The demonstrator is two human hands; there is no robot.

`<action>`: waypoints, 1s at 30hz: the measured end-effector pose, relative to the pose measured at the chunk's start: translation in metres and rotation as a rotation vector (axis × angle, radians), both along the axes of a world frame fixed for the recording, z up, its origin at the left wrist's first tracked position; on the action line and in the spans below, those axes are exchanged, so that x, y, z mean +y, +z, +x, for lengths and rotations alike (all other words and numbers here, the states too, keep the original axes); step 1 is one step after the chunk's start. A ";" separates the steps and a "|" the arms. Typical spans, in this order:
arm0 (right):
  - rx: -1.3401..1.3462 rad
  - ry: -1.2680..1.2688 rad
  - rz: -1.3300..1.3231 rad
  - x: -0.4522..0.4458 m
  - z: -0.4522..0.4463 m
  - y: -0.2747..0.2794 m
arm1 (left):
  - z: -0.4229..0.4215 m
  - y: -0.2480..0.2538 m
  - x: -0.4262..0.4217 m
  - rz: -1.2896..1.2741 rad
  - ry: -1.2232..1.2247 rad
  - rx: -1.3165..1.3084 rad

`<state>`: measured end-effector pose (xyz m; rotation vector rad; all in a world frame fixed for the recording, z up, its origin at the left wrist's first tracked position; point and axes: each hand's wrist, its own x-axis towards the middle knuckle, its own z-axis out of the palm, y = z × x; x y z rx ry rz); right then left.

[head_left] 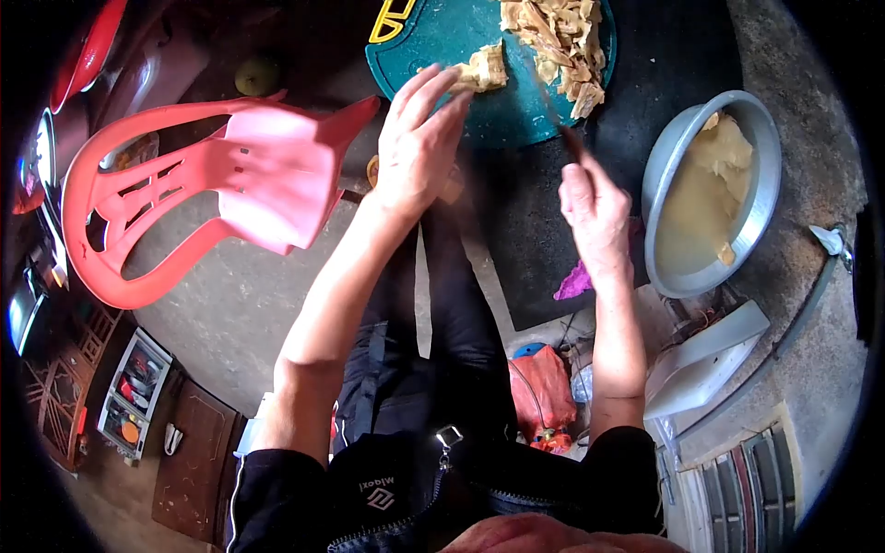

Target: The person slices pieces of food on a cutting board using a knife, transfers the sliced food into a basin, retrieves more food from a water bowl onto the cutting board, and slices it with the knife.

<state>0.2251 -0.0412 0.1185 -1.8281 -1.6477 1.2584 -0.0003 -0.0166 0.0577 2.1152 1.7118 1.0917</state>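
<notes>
My left hand [422, 152] reaches over the near left part of a round teal cutting board [442, 32]. Its fingers are around the left end of a pale yellow, layered piece of food [489, 67], partly hiding it. My right hand [597, 217] is closed around the dark handle of a knife [572, 143]. The blade, somewhat blurred, points away from me over the board, just right of the piece. Beyond the blade lies a heap of cut tan slices [562, 46] at the board's right side. The exact kind of food cannot be told.
At right, a grey metal basin [659, 198] holds cloudy liquid and large pale pieces. A pink plastic chair [277, 175] stands at left. The board rests on a dark tabletop [530, 240], with a magenta cloth [573, 282] at its edge. A red bag [544, 387] is below.
</notes>
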 end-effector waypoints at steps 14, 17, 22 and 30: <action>-0.510 0.305 0.397 -0.035 -0.023 -0.010 | -0.010 -0.045 0.010 0.083 -0.156 -0.113; -0.604 0.338 0.381 -0.038 -0.027 -0.014 | -0.011 -0.046 0.009 0.091 -0.178 -0.126; -0.611 0.340 0.404 -0.040 -0.032 -0.017 | -0.012 -0.044 0.008 0.099 -0.195 -0.123; -0.617 0.270 0.397 -0.026 -0.044 -0.029 | -0.010 -0.047 0.003 0.042 -0.110 -0.109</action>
